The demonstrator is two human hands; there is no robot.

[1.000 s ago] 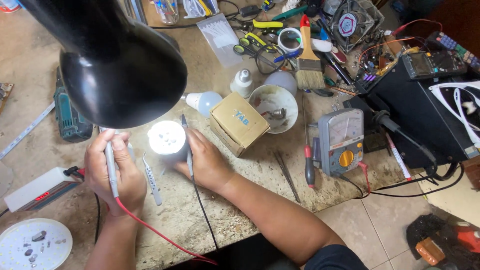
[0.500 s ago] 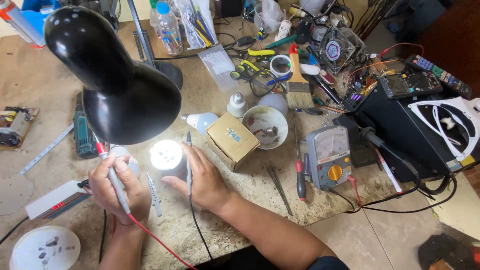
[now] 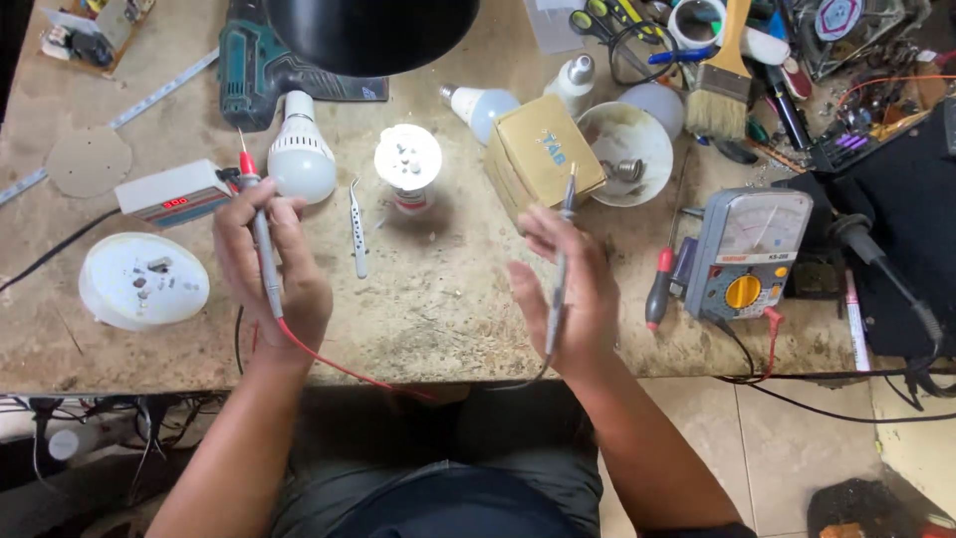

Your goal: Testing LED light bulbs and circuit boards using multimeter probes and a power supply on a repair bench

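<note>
lamp (image 3: pixel 373 30): black shade, top centre
drill (image 3: pixel 261 72): teal, far counter (image 3: pixel 438 309)
box (image 3: pixel 543 154): tan, beside white bowl (image 3: pixel 625 139)
brush (image 3: pixel 719 85): right of bowl
meter (image 3: pixel 749 254): analogue, counter's right edge
tweezers (image 3: pixel 357 229): centre-left
disc (image 3: pixel 142 281): white, left

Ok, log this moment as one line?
left hand: holds red probe | right hand: holds black probe | opened bulb: on table, untouched | meter: right

One head-worn view — looking steeply down, close over the workbench (image 3: pixel 438 299) edge and lap.
</note>
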